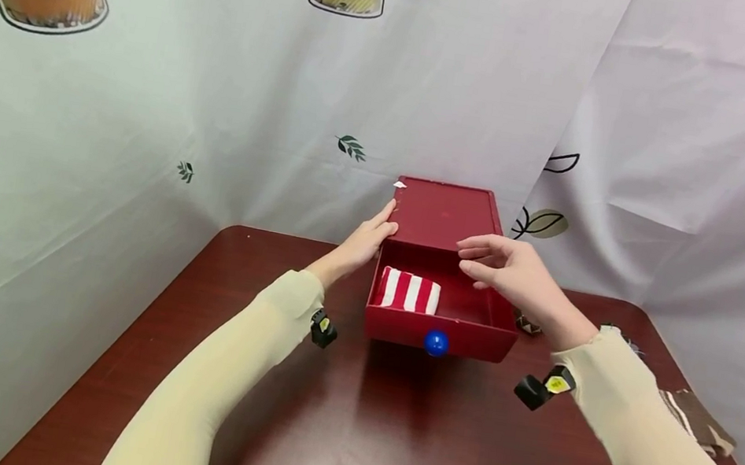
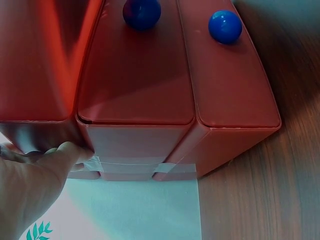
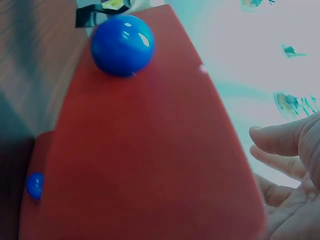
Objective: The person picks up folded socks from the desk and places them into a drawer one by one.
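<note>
Left hand (image 1: 362,242): fingers extended against left side of red drawer unit (image 1: 445,216), near back edge of desk (image 1: 246,318) | Right hand (image 1: 513,274): fingers loosely curved, apart, above open top drawer (image 1: 402,330) | Striped cloth (image 1: 411,292): in drawer's front left corner

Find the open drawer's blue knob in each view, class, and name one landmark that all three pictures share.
Head: the knob is just right of and below centre, on the open drawer.
Left wrist: not in it; the two blue knobs sit on closed drawers.
Right wrist: the knob is near the top, left of centre.
Shared landmark: the brown tabletop.
</note>
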A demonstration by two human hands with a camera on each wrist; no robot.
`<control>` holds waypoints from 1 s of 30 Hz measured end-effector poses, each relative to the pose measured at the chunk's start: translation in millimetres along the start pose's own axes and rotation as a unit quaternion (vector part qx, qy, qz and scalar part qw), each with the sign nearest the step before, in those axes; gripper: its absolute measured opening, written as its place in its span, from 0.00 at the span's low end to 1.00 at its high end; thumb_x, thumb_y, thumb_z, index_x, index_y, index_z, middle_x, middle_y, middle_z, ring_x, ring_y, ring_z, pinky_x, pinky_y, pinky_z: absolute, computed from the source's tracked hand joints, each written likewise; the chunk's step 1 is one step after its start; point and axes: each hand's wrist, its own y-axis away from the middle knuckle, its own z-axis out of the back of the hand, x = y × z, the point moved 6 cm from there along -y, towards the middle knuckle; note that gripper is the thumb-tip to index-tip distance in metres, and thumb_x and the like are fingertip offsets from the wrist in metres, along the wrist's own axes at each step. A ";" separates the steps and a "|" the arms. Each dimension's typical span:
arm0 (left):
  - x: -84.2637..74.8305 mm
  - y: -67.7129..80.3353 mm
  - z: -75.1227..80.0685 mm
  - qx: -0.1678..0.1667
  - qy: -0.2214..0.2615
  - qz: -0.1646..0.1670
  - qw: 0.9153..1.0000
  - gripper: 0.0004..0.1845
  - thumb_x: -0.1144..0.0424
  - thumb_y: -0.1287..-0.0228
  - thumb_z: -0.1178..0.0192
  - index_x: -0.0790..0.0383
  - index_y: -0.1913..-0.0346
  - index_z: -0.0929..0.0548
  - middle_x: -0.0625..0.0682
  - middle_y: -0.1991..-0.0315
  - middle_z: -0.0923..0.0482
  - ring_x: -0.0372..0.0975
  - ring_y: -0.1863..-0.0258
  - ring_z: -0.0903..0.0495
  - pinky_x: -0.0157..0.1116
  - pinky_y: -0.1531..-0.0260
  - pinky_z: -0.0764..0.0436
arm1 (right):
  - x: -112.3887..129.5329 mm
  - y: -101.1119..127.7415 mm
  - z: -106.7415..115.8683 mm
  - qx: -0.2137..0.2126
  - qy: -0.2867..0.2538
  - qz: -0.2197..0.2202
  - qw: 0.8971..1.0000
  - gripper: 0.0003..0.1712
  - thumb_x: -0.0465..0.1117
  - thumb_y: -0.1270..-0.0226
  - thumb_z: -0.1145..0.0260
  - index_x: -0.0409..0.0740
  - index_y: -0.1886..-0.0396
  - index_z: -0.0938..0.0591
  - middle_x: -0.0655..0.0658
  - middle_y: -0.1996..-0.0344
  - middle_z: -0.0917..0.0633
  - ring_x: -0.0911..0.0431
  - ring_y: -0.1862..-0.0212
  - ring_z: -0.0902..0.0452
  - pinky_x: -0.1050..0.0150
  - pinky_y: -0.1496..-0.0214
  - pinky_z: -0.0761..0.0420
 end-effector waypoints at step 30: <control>1.3 3.4 1.8 0.009 0.015 -0.007 1.000 0.32 0.55 0.29 0.57 0.48 0.26 0.53 0.50 0.30 0.46 0.42 0.61 0.28 0.36 0.65 0.28 | -115.8 55.2 118.7 -0.135 -0.050 -0.100 0.985 0.16 0.44 0.39 0.34 0.55 0.52 0.24 0.68 0.66 0.20 0.68 0.66 0.21 0.67 0.66 0.20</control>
